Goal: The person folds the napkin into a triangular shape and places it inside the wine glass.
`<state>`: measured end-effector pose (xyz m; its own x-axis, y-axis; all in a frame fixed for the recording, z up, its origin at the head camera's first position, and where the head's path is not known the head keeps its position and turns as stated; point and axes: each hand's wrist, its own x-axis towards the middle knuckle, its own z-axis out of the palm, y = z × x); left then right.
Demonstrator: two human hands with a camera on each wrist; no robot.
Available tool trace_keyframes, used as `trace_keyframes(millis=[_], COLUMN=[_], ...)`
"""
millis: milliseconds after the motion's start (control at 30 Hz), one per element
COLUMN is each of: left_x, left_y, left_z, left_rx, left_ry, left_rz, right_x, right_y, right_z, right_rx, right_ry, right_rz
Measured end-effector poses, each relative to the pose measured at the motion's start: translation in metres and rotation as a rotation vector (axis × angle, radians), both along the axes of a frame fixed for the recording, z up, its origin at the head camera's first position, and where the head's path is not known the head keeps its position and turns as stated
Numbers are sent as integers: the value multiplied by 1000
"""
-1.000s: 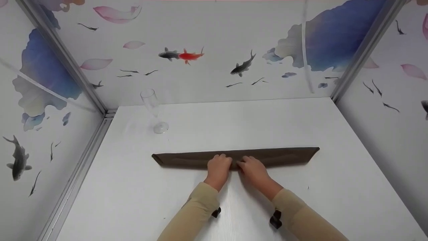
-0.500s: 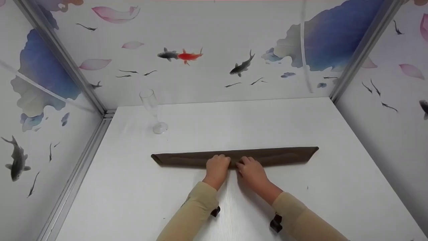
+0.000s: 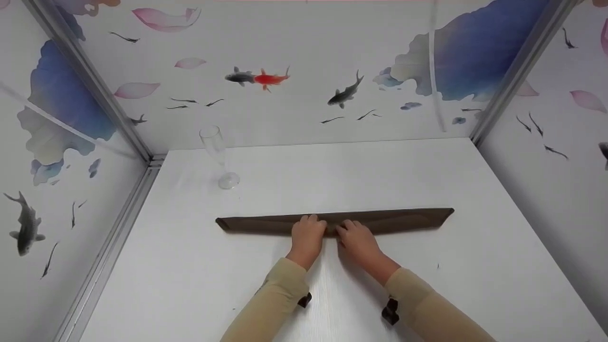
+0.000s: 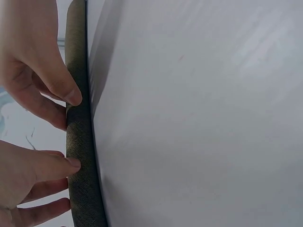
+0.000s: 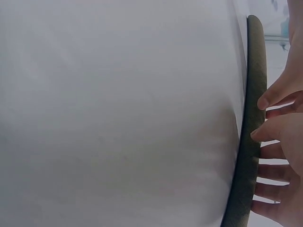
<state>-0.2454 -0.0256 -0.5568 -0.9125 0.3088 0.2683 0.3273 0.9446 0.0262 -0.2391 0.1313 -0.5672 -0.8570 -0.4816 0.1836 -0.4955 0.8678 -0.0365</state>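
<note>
Long, narrow brown fabric strip [image 3: 331,222] gripped at mid-length

The strip runs crosswise over the white rectangular table [image 3: 403,175], roughly central from left to right, with slanted ends. Rolled or folded: cannot tell. Whether its near edge touches the tabletop at the grip cannot be told either.

Left hand [image 3: 308,240]: narrow pinch on the strip, just left of its middle. Right hand [image 3: 359,242]: narrow pinch on the strip, just right of its middle. The hands are near each other but apart; bare fabric shows between them. Both wrist views show thumbs on the strip's near face and fingers passing to the far side.

The beige left sleeve [image 3: 278,292] and beige right sleeve [image 3: 427,304] reach to the wrists, each with a small black device [image 3: 390,311] at the inner side.

The clear, slender stemmed glass [image 3: 217,154] stands on its round foot at the table's left rear, beyond the strip. Behind the table rises the white back panel [image 3: 285,118], printed with fish, pink petals and blue blotches
</note>
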Motion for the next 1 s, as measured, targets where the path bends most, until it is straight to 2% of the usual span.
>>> trace_keyframes(millis=[333,600,767,1000], left_x=[-5,-8,-10,-11], left_y=[1,1,1,-2], left_z=[-1,-1,-1,0], left_rx=[-3,28,42,38], left_ry=[-43,-26,-22,-10], left_rz=[12,-1,-12,-4], right_x=[0,3,2,1], right_y=[1,2,3,4], right_z=[3,2,1,2], right_rx=[-6,-53,-13,24], right_ry=[-17,22,-6,21], right_rz=[14,25,22,45])
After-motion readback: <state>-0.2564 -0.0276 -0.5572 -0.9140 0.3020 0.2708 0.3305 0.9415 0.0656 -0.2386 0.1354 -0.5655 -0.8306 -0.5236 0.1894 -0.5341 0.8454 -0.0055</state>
